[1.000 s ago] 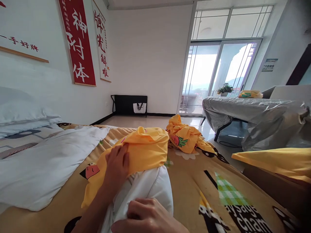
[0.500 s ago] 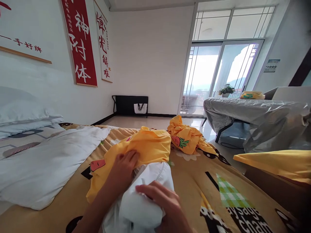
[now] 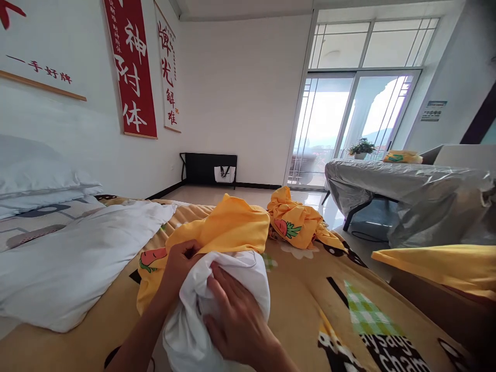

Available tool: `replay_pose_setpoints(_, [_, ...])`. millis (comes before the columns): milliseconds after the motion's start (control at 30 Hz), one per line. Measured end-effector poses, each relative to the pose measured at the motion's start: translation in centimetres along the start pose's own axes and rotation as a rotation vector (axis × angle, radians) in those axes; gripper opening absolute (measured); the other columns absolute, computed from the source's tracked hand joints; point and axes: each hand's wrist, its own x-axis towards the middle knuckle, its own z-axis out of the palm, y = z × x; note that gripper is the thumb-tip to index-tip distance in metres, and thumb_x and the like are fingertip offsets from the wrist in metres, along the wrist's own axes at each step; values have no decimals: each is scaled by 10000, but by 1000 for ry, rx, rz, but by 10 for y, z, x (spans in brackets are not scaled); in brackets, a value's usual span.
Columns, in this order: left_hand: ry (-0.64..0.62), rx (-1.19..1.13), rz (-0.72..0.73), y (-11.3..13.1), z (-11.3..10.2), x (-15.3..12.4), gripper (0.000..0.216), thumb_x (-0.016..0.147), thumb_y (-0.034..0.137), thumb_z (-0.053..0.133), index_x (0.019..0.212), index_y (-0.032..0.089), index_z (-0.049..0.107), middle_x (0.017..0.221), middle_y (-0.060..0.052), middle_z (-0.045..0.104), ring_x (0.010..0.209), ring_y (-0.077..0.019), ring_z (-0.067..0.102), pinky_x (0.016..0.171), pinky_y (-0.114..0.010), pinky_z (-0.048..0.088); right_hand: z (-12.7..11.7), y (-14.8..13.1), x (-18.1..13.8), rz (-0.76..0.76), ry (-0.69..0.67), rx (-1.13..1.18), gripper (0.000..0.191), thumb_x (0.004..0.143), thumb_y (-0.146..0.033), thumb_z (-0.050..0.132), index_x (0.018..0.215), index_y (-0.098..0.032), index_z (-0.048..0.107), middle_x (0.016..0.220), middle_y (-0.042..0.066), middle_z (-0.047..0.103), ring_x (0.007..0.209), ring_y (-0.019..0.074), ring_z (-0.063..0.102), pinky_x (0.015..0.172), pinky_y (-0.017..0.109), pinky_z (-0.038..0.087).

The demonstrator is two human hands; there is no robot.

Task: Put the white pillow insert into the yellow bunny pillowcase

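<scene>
A yellow pillowcase (image 3: 236, 222) with a carrot print lies on the bed, its opening around the far end of a white pillow (image 3: 256, 274). The pillow's near part is bunched and creased outside the case. My left hand (image 3: 181, 261) is closed on the pillowcase's edge at the left of the opening, its fingertips partly hidden in the cloth. Against the white pillow my right hand (image 3: 240, 315) presses with fingers stretched forward and the thumb apart.
Another white pillow (image 3: 77, 263) lies to the left. A crumpled yellow cloth (image 3: 296, 219) with a carrot print rests beyond on the patterned bedspread (image 3: 306, 299). At right are yellow fabric (image 3: 445, 266) and a plastic-covered table (image 3: 387, 175).
My right hand has moved forward and pressed its fingers into the white pillow, which is now more creased. My left hand has shifted left to the pillowcase's edge and closed on it.
</scene>
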Motion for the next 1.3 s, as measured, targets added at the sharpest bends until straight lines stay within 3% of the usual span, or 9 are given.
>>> replay_pose_setpoints(133, [74, 256, 328, 19, 21, -32, 271, 741, 237, 558, 550, 170, 378, 536, 41, 352, 529, -96, 333, 525, -228, 284, 9, 20, 1, 190, -97, 41, 578, 861, -242, 457, 1414, -105, 359, 1393, 156, 474, 1301, 250, 431, 1081, 412, 382])
replay_pose_setpoints(300, [105, 710, 878, 18, 74, -74, 190, 774, 82, 461, 611, 178, 469, 602, -2, 485, 601, -159, 423, 645, -307, 307, 27, 50, -25, 270, 121, -5, 337, 866, -275, 425, 1131, -203, 622, 1020, 131, 670, 995, 292, 602, 901, 436, 493])
replay_pose_setpoints(433, [225, 900, 834, 2, 90, -71, 159, 762, 84, 477, 653, 186, 535, 657, -29, 550, 652, -207, 506, 684, -346, 323, 28, 60, -28, 450, 201, 39, 286, 859, -293, 454, 1045, -181, 639, 942, 140, 670, 946, 288, 609, 843, 419, 518])
replay_pose_setpoints(567, [299, 991, 818, -9, 71, -49, 168, 816, 121, 497, 806, 203, 643, 705, -26, 645, 651, -212, 594, 628, -329, 345, 13, 43, -1, 542, 156, 131, 305, 843, -193, 426, 1090, -168, 602, 1065, 134, 653, 1053, 258, 595, 874, 391, 514])
replay_pose_setpoints(667, [269, 973, 737, -12, 54, -34, 224, 822, 132, 487, 692, 219, 649, 616, -6, 647, 603, -222, 612, 596, -332, 352, 5, 22, 3, 507, 107, 23, 452, 810, -128, 415, 1252, -129, 511, 1171, 158, 619, 1105, 257, 582, 901, 402, 508])
replay_pose_setpoints(800, [207, 839, 565, -9, 43, -23, 270, 791, 123, 477, 574, 195, 622, 624, -21, 669, 655, -229, 641, 633, -336, 393, 16, -5, -46, 317, 202, -374, 663, 790, -119, 413, 1448, -129, 330, 1180, 204, 621, 1014, 336, 631, 773, 461, 541])
replay_pose_setpoints(933, [168, 756, 466, -4, 37, -20, 291, 815, 167, 467, 596, 193, 658, 600, -25, 672, 664, -234, 650, 656, -346, 421, 43, -23, -88, 368, 169, -665, 654, 761, -92, 461, 1391, -265, 450, 1023, 180, 677, 772, 351, 661, 637, 501, 511])
replay_pose_setpoints(1100, [262, 787, 571, -4, 29, -22, 304, 840, 201, 443, 674, 177, 697, 664, -58, 699, 690, -251, 673, 617, -333, 442, 70, -12, -37, 424, 222, -666, 457, 744, -143, 508, 1184, -182, 625, 1135, 207, 614, 1019, 445, 541, 823, 685, 387])
replay_pose_setpoints(1300, [269, 818, 708, 33, 45, -37, 289, 875, 206, 438, 733, 197, 690, 690, -40, 700, 628, -203, 654, 587, -299, 433, 53, 18, 7, 143, 521, -554, 324, 875, -110, 397, 1112, -126, 617, 923, 132, 614, 849, 243, 514, 818, 467, 444])
